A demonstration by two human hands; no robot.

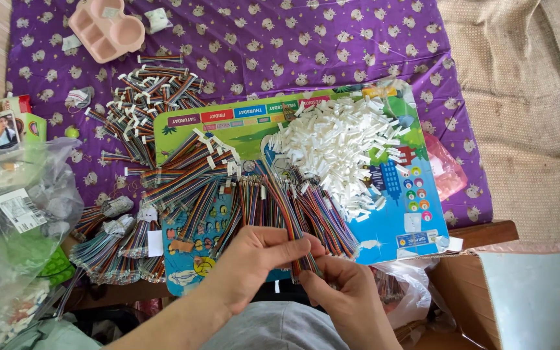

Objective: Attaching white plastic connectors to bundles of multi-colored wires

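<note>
Head view: left of the colourful board (pixel 416 214), a clear plastic bag (pixel 14 214) bears a white label; at the board's near edge the left hand (pixel 254 259) pinches a rainbow ribbon cable (pixel 293 227) (fingers closed), right hand (pixel 348 291) gripping its lower end, wrists angled inward

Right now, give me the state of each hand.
Left hand: closed, grip pinching the rainbow ribbon cable.
Right hand: closed on the same cable's lower end.

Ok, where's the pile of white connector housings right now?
In the head view, the pile of white connector housings lies right of centre on the colourful board, above the rainbow ribbon cables both hands hold.
</note>
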